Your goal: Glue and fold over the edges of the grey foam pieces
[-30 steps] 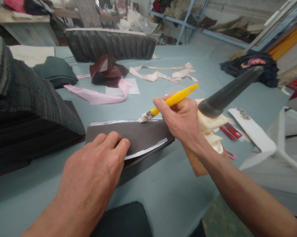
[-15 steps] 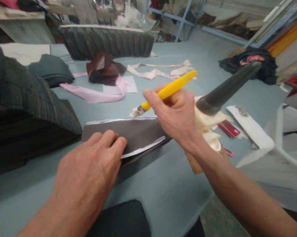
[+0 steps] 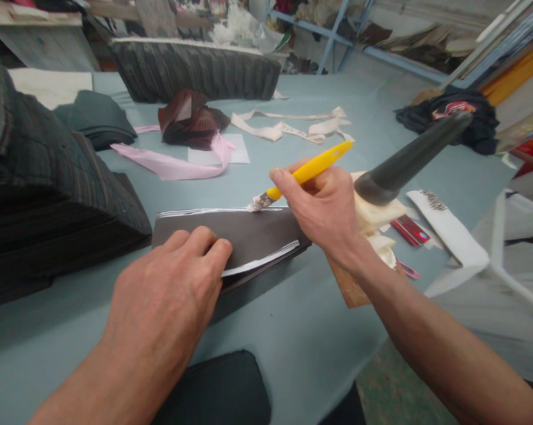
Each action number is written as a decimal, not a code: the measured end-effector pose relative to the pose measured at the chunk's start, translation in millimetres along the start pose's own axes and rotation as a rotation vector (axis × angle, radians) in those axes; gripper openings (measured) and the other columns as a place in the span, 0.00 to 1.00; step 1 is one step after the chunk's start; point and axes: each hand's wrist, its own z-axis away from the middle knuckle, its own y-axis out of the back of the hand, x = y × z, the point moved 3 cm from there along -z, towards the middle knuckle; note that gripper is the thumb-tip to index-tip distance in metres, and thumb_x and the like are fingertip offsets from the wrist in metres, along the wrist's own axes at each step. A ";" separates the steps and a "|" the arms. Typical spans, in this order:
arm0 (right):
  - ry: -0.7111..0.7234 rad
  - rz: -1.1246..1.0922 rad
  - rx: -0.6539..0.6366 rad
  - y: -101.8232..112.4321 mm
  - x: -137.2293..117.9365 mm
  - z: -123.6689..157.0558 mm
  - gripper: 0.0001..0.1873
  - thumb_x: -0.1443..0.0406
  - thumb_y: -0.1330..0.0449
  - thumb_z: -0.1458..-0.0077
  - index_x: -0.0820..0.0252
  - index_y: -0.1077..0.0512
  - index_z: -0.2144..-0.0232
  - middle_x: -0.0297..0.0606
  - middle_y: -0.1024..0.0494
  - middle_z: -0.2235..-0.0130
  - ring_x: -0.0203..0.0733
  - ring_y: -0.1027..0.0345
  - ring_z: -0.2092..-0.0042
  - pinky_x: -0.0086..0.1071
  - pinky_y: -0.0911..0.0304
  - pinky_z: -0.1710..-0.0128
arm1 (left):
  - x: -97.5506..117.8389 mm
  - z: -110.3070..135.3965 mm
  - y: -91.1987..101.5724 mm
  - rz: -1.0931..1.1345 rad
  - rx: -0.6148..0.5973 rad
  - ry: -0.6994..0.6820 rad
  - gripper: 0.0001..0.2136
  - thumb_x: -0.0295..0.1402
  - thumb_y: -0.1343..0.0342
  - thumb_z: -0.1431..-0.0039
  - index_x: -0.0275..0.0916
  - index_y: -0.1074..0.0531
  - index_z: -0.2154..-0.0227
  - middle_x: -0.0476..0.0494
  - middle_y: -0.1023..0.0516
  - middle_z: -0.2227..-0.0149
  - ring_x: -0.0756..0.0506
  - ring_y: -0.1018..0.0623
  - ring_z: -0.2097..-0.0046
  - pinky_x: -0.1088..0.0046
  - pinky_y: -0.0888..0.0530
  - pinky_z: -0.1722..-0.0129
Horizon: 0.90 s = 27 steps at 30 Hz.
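Observation:
My right hand grips a yellow-handled brush, its bristles coated in white paste. The bristle tip is at the far edge of a stack of dark grey-brown sheets, where a white line of paste runs along the edge. Another white line follows the near edge. My left hand is closed over the near left part of the stack, fingers curled at the raised near edge of the top sheet. Its fingertips are hidden beneath the hand.
A tall pile of dark striped pieces stands at left, another at the back. Pink cloth and white strips lie beyond the stack. At right are a dark cone-shaped object, a red packet and a dark garment.
My right hand has moved the brush slightly right and down, its tip now at the far edge of the stack. My left hand stays on the sheets; the view has shifted a little.

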 end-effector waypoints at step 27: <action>0.302 -0.175 0.150 116.4 -62.5 130.9 0.08 0.67 0.41 0.26 0.50 0.23 0.52 0.26 0.16 0.70 0.29 0.27 0.76 0.24 0.28 0.75 | -62.8 43.2 72.4 0.372 0.291 0.224 0.16 0.46 0.49 0.41 0.43 0.24 0.58 0.46 0.19 0.64 0.42 0.23 0.64 0.69 0.35 0.64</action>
